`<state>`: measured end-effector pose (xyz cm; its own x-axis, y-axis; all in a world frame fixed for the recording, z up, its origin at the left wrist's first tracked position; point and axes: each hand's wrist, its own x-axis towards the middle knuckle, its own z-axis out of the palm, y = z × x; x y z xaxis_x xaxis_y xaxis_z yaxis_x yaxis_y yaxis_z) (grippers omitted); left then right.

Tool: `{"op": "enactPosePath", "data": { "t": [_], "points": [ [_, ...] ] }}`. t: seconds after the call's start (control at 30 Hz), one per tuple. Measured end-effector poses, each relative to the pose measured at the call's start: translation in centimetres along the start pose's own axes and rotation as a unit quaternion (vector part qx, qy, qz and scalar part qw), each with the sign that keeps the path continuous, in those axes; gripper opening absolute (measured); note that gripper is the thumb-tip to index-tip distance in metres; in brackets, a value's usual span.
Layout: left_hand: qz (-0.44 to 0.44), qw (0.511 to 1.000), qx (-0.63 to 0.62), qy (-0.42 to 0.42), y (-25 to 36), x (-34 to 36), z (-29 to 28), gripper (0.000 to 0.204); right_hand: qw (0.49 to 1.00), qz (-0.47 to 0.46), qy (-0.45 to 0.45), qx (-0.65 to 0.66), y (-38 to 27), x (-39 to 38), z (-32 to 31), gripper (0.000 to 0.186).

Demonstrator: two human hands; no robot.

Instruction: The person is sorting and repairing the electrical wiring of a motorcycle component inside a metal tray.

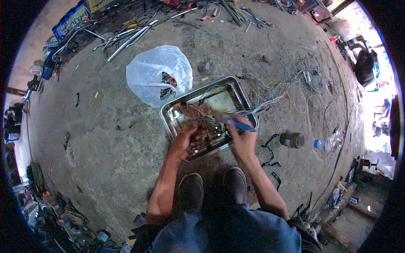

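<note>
A steel tray [235, 90] on the concrete floor holds dark liquid and wires. My left hand [185, 141] is at its near left side, fingers curled on a bundle of wires [197, 110] over the tray. My right hand [240, 133] grips a blue-handled tool [242, 125], apparently a brush, angled toward those wires; its tip is blurred. Loose pale wires [270, 101] trail from the tray's right side onto the floor. A translucent plastic bag [145, 76] with dark items inside lies beyond the tray's left corner.
A jar [291, 140], a blue cap-like object [317, 143] and black strips [270, 149] lie right of me. Metal tools [130, 40] are piled along the back, tangled wire [303, 76] at back right, clutter [55, 219] around the edges. My shoes [190, 189] are just below the tray.
</note>
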<state>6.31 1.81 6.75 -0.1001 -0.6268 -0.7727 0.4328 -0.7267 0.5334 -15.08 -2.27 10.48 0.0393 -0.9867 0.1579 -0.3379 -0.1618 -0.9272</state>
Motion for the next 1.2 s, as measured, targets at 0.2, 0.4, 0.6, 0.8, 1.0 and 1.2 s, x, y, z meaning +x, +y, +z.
{"op": "enactPosePath", "data": {
  "t": [0.2, 0.4, 0.6, 0.8, 1.0, 1.2],
  "points": [
    [-0.002, 0.995, -0.057, -0.082, 0.0, 0.4, -1.8, 0.041, 0.990, 0.034, 0.106, -0.085, 0.6, 0.5, -1.5, 0.019],
    [-0.025, 0.988, -0.080, -0.128, -0.1, 1.4, -3.2, 0.063, 0.996, 0.028, 0.007, -0.083, 1.7, 0.6, 0.0, 0.018],
    [-0.019, 0.984, -0.084, -0.159, 0.3, 1.1, -3.7, 0.069, 0.998, -0.030, -0.026, -0.048, -0.9, -0.9, -0.7, 0.017],
    [-0.005, 0.980, -0.065, -0.190, 1.2, 0.6, -2.6, 0.067, 0.975, -0.030, 0.069, -0.207, 0.5, -0.5, -2.2, 0.016],
    [0.054, 0.990, 0.131, -0.009, -1.2, 1.9, -3.0, 0.052, 0.988, -0.030, -0.002, -0.150, 3.7, -1.7, -2.5, 0.016],
    [0.343, 0.807, 0.427, 0.221, -4.5, 2.4, -2.4, 0.038, 0.990, -0.041, 0.079, -0.108, 1.1, -1.5, -1.9, 0.020]
  ]
}}
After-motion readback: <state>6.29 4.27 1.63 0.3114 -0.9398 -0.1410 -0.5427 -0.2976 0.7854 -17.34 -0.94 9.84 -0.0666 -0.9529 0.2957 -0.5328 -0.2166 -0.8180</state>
